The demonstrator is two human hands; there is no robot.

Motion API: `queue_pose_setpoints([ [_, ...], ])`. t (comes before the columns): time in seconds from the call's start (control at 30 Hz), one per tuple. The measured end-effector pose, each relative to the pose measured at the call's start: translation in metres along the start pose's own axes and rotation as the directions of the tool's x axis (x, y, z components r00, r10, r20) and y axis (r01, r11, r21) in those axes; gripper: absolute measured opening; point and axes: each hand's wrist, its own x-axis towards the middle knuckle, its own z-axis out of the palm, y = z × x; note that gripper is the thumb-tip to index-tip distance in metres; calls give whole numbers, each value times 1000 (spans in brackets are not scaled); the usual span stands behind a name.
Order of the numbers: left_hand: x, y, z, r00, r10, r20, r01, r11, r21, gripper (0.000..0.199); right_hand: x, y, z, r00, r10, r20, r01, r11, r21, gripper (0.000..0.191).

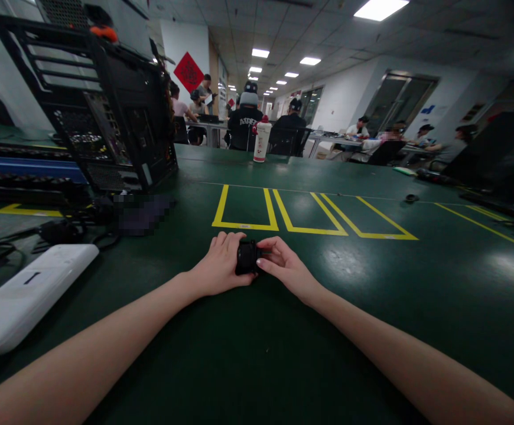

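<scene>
A small black box-shaped device (247,258) rests at the middle of the dark green table, just in front of the yellow tape marks. My left hand (221,261) is wrapped round its left side, thumb along the near edge and fingers at the far side. On the device's right side, my right hand (286,267) has thumb and fingertips closed on a small dark part that I cannot make out. The fingers cover much of the device, so its exact kind does not show.
Yellow tape outlines (245,226) mark the table (266,354) beyond my hands. An open black computer case (119,112), cables and a white oblong device (35,295) stand left. A white bottle (262,140) is at the far edge, a small dark ring-like object (411,198) at right. Several people sit beyond.
</scene>
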Motion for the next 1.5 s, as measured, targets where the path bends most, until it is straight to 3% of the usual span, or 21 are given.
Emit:
queue_pose_setpoints([
  [0.13,0,1,0,1000,-4,2,4,1000,-2,69,0,-1,-1,999,46,12,-45,999,-25,36],
  [0.3,0,1,-1,1000,-1,10,1,1000,-7,68,-1,-1,-1,999,-25,41,25,1000,-10,36],
  [0.53,0,0,0,1000,-1,-11,1,1000,-16,68,-2,-2,1,1000,-10,15,10,1000,17,23],
  [0.77,1,0,1,1000,4,-10,-4,1000,-1,68,0,-2,-1,999,20,28,-19,1000,-24,39],
  [1.17,0,0,0,1000,-3,-2,3,1000,-16,68,-1,-1,0,1000,-12,22,12,1000,8,24],
  [1.37,1,0,-1,1000,-3,3,3,1000,-17,69,0,-1,-1,999,20,32,-20,1000,-22,40],
  [1.5,1,0,-1,1000,6,0,-6,1000,-6,68,0,0,-3,997,-9,74,10,1000,-7,36],
])
